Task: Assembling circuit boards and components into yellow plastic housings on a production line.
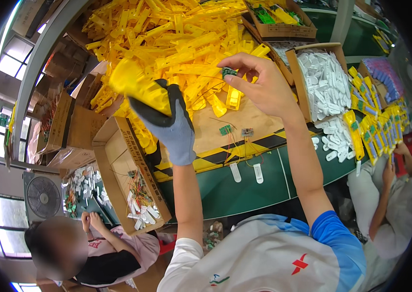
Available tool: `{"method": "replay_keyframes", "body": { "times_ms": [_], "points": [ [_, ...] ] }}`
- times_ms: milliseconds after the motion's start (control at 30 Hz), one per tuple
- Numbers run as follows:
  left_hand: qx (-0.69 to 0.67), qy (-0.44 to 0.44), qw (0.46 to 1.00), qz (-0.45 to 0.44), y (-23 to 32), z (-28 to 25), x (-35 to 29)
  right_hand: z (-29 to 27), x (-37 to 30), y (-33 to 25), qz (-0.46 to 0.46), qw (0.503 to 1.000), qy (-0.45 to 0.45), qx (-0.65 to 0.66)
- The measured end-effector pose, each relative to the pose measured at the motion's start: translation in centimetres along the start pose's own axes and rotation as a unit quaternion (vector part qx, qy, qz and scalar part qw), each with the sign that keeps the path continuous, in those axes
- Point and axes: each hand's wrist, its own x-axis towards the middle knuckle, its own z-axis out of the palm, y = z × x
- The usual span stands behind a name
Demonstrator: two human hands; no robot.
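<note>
My left hand [167,117], in a grey-blue glove with black palm and fingers, grips a yellow plastic housing [140,87], blurred by motion. To its right, my bare right hand [259,80] pinches a small green circuit board [229,72] between thumb and fingers; thin wires trail from it toward the left. Below the hands, another green circuit board [225,130] and a small grey-looking board [247,132] lie on the brown work board [206,141]. Wires run from these two over the striped edge to white rounded tabs [258,173] on the green table.
A large heap of yellow housings [191,44] fills the far side. White plastic parts [323,80] fill a carton at right, with assembled yellow units [381,131] beyond. An open carton [130,180] at left holds wired boards. Co-workers [113,248] sit at left and right.
</note>
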Motion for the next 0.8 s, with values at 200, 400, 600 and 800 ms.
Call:
{"method": "replay_keyframes", "body": {
  "times_ms": [200,400,600,800],
  "points": [
    [0.05,0.029,0.997,0.055,-2.3,-4.9,-2.3,3.3,0.4,0.7,0.08,0.988,0.066,0.118],
    [0.207,-0.028,0.941,0.268,2.1,-2.2,0.7,4.1,0.8,1.7,0.072,0.922,0.143,0.352],
    [-0.072,-0.05,0.995,-0.048,1.9,-1.2,1.0,3.6,0.7,1.1,0.054,0.895,0.137,0.422],
    [0.065,-0.244,0.929,-0.27,0.9,-1.9,2.5,2.7,0.7,1.3,0.116,0.881,0.033,0.458]
  ]
}}
